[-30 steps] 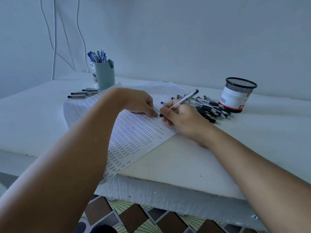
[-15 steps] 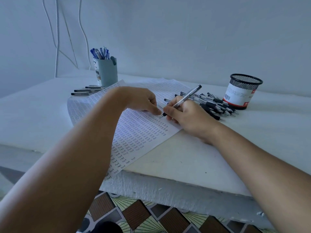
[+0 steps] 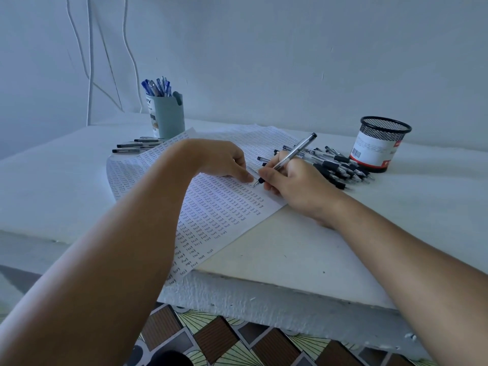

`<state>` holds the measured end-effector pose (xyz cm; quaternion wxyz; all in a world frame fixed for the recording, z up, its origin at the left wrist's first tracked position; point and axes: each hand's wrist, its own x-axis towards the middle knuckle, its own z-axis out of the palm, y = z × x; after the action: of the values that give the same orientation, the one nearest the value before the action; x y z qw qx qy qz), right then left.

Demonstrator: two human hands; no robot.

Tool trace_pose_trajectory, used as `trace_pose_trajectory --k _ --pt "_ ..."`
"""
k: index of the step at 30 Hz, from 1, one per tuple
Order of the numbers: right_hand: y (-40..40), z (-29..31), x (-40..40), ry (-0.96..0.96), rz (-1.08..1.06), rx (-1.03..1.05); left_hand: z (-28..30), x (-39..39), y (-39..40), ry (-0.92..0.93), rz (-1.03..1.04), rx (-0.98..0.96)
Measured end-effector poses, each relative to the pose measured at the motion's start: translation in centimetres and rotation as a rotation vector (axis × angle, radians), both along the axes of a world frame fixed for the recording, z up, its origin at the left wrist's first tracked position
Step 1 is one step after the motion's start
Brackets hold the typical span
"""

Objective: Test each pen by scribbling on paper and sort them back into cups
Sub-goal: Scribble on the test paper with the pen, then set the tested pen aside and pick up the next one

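At frame centre, on the paper [image 3: 211, 207]: right hand [image 3: 298, 186] wrapped round a pen [image 3: 287, 157], tip down on the sheet, barrel slanting up toward the right. Just left of it, left hand [image 3: 224, 161] resting on the paper, fingertips pressed flat beside the pen tip, grasping nothing. Paper covered in rows of small handwritten words, near corner hanging over the table [image 3: 303, 254] edge. Right of centre, a pile of pens [image 3: 332, 165] lying loose, touching the mesh cup [image 3: 380, 143] at upper right. Upper left, teal cup [image 3: 169, 114] standing upright, filled with blue pens [image 3: 157, 87]; beside its base, a few black pens [image 3: 137, 146] lying flat. Along the bottom edge, patterned floor [image 3: 224, 339].
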<state>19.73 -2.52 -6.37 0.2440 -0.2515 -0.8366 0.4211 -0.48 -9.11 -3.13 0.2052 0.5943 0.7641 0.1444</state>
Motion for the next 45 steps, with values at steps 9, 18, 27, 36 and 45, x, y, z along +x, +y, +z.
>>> trace_pose_trajectory --k 9,18,27,36,45 --pt "0.0 0.1 0.2 -0.003 0.009 0.009 0.0 0.0 -0.1 -0.014 0.001 0.008" --pt "-0.3 0.3 0.3 -0.031 -0.003 0.041 0.0 0.0 -0.1 -0.013 0.003 0.003" --pt "-0.4 0.3 0.2 -0.026 -0.011 0.056 0.0 -0.1 -0.1 -0.018 0.010 -0.002" --pt "-0.4 0.3 0.2 0.124 -0.051 -0.056 -0.1 -0.2 0.0 0.002 0.009 -0.002" --pt "0.0 1.4 0.7 0.290 -0.047 0.135 0.2 0.0 -0.2 -0.005 0.000 -0.022"
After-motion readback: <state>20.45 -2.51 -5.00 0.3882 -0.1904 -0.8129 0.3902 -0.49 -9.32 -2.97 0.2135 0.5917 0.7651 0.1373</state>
